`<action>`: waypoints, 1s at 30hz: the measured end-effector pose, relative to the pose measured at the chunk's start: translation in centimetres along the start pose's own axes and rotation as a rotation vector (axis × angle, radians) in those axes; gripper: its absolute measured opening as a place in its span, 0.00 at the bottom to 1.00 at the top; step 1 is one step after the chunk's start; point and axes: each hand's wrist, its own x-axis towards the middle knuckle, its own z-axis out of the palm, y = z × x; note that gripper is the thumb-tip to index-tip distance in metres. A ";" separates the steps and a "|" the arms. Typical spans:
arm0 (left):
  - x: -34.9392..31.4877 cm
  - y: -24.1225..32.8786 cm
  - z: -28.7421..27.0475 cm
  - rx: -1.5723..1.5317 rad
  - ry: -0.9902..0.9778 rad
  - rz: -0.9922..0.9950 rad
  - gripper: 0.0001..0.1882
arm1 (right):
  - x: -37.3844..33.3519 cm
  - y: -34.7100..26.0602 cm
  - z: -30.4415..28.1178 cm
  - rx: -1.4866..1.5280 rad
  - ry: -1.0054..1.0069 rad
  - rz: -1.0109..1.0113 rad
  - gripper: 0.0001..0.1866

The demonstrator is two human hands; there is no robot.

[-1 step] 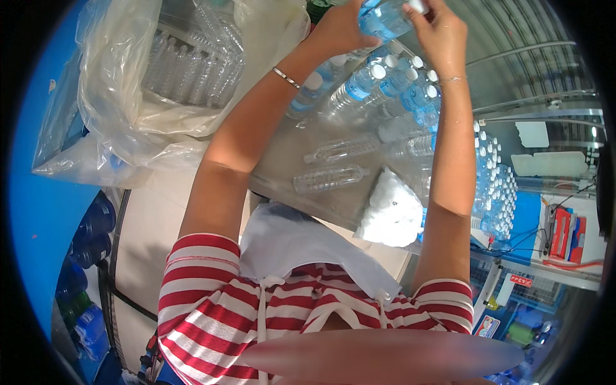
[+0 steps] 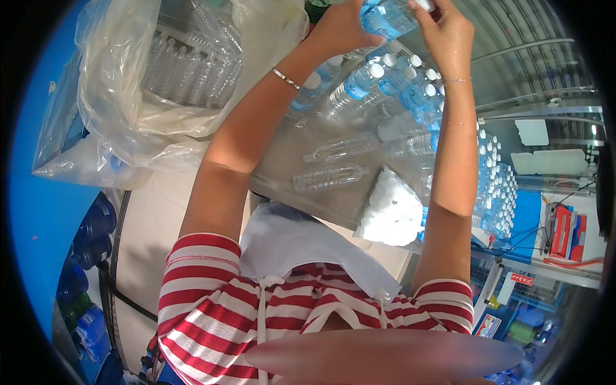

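Note:
At the far top edge, my left hand is wrapped round a clear water bottle with a blue label. The fingers of my right hand close on the bottle's white cap; whether the cap is turning cannot be made out. Below the held bottle, several capped bottles with blue labels stand on the metal table. Two clear bottles without labels, one of them an uncapped-looking bottle, lie on their sides nearer to me. A bag of white caps sits at the table's near edge.
A large clear plastic bag full of unlabelled bottles stands at the left. Many capped bottles are packed in rows beyond my right forearm. Large blue jugs are low at the left, and a ribbed metal wall rises at the right.
My right hand has shifted slightly right and toward me at the cap. The bottle has moved a little to the right with my left hand.

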 end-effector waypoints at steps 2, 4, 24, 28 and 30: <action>0.0 2.6 -0.3 -0.096 0.003 0.006 0.35 | -0.1 -1.0 -2.0 0.006 0.091 -0.043 0.14; -0.9 5.2 -0.4 -0.106 -0.017 0.067 0.35 | -0.3 -1.6 -3.7 0.165 0.113 0.129 0.15; -19.3 9.8 -1.7 -1.603 -1.176 -0.940 0.32 | -19.0 1.2 -6.4 0.654 -0.112 -0.261 0.18; -18.7 9.7 -1.2 -0.552 -1.032 -0.591 0.39 | -21.7 1.8 -5.3 0.500 -0.331 0.145 0.16; -18.8 9.6 -0.7 -0.156 -0.974 -0.487 0.40 | -22.4 2.0 -4.1 0.400 -0.514 0.376 0.15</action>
